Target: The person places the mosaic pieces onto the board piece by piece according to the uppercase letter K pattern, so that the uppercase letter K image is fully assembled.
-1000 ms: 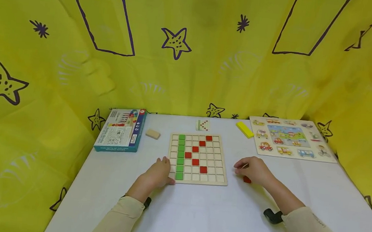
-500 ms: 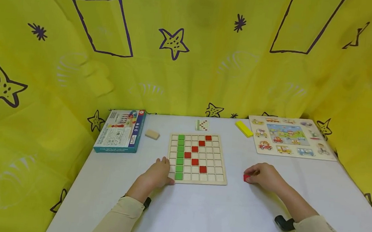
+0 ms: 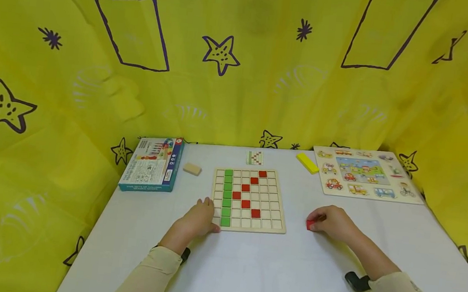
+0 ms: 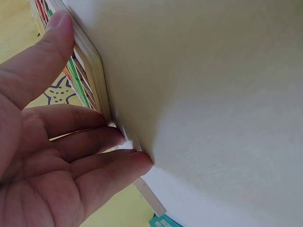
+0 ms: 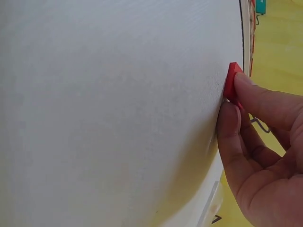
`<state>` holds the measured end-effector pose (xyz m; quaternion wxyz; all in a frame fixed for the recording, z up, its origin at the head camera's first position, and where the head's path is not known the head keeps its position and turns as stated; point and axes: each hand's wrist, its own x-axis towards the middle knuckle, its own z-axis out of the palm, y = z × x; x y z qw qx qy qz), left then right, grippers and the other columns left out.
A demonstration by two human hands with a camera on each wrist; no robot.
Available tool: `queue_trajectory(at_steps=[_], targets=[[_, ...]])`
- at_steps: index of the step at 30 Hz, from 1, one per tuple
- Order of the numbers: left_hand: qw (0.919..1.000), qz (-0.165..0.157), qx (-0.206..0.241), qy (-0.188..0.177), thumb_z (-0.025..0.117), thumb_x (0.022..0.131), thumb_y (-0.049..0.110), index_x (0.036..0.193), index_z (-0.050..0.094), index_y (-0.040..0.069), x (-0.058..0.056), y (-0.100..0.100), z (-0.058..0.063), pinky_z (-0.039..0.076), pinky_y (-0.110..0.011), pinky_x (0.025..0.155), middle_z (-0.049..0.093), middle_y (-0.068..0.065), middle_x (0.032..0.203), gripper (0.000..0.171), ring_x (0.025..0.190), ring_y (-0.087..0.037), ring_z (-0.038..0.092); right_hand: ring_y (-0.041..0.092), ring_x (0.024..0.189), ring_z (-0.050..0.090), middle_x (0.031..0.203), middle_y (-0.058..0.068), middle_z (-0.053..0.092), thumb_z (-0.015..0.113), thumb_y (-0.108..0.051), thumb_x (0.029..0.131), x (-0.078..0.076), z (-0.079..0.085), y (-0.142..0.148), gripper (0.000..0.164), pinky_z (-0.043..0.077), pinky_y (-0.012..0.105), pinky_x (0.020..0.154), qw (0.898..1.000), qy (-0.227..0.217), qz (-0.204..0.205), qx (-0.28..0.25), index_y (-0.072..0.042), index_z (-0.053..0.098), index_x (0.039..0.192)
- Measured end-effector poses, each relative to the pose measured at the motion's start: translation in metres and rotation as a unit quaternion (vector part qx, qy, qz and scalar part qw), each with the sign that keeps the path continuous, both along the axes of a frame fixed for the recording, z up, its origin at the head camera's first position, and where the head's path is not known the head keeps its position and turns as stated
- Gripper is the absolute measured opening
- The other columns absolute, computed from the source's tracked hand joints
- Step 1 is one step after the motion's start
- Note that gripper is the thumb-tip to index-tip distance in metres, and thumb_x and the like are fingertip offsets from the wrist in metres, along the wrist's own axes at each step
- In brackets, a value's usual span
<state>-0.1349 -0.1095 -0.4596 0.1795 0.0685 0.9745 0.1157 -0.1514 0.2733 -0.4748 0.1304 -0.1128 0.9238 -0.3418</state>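
Note:
A wooden grid board (image 3: 269, 197) lies in the middle of the table, with a green column of tiles and several red tiles on its pale squares. My left hand (image 3: 197, 217) rests at its near left corner. The left wrist view shows the thumb on the edge of the board (image 4: 97, 78) and the other fingers fairly straight, their tips low against the side and tabletop. Right of the board, my right hand (image 3: 333, 223) pinches a small red tile (image 5: 231, 81) between thumb and index finger, low over the white table.
Behind the board lies a small pattern card (image 3: 255, 157). A wooden block (image 3: 192, 168) and a teal-edged box (image 3: 151, 163) are on the left. At the back right are a yellow block (image 3: 308, 163) and a picture puzzle board (image 3: 404, 195). Yellow curtain (image 3: 238, 103) surrounds the table.
My right hand has moved right and slightly nearer to me, and pinches the red tile that lay below it on the table. My left hand stays at the grid board's corner.

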Motion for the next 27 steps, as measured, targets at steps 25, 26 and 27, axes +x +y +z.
queue_trajectory(at_steps=[25,26,27], targets=[[0.9999,-0.013,-0.001,0.005,0.079,0.087,0.034,0.148,0.035,-0.015,0.000,0.004,0.000,0.033,-0.051,0.115,0.033,-0.030,0.156,0.090,0.144,-0.047,0.031,0.016,0.079,0.056,0.091,0.000,0.072,0.078,-0.005,0.087,-0.021,0.010,-0.085,0.005,0.051,0.028,0.068,0.995,-0.023,0.074,-0.066,-0.009,0.079,0.089],[0.9999,-0.013,-0.002,0.006,0.079,0.087,0.034,0.148,0.035,-0.015,0.000,0.004,-0.001,0.034,-0.050,0.115,0.033,-0.030,0.156,0.090,0.144,-0.047,0.031,0.016,0.080,0.056,0.090,-0.001,0.072,0.078,-0.005,0.087,-0.021,0.009,-0.088,0.005,0.051,0.028,0.068,0.995,-0.027,0.075,-0.065,-0.010,0.079,0.088],[0.9999,-0.013,-0.003,0.006,0.079,0.087,0.034,0.148,0.035,-0.015,0.000,0.004,-0.001,0.034,-0.050,0.115,0.033,-0.030,0.156,0.090,0.144,-0.047,0.031,0.016,0.080,0.056,0.090,-0.001,0.072,0.078,-0.005,0.087,-0.020,0.009,-0.090,0.006,0.050,0.028,0.068,0.995,-0.030,0.076,-0.064,-0.010,0.079,0.088]])
